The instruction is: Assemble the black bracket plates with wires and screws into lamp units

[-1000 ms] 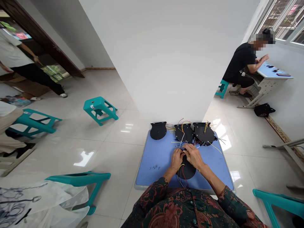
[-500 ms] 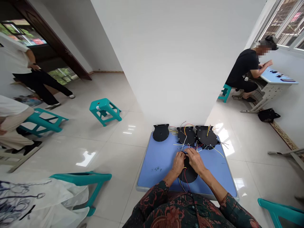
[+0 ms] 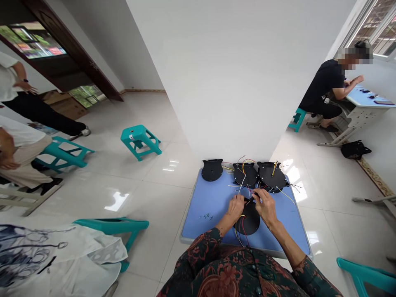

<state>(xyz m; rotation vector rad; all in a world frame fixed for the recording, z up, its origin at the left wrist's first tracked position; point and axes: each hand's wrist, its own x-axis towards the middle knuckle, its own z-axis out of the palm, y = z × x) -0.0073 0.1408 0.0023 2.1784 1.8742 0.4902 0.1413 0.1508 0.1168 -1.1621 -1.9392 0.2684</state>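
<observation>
In front of me on the blue tabletop lies a black round plate (image 3: 249, 225) with a straight far edge; red, yellow and dark wires come from its middle. My left hand (image 3: 236, 207) pinches this plate at its far left edge. Between the closed fingers of my right hand (image 3: 266, 206) is a slim dark tool, seemingly a small screwdriver (image 3: 254, 196), tilted with its tip down toward the plate's far edge. Fingers partly hide the tip. Several small screws (image 3: 208, 216) lie loose to the left.
Along the far table edge lie a bare black plate (image 3: 212, 170) and black wired plates (image 3: 245, 175), (image 3: 271, 176) beside the white pillar (image 3: 229, 82). Teal stools (image 3: 140, 138) stand around. Two people are at left; a co-worker (image 3: 324, 84) sits at a desk at right.
My right hand has shifted slightly right and away from my left hand, so the slim tool now shows. The whole view has turned slightly.
</observation>
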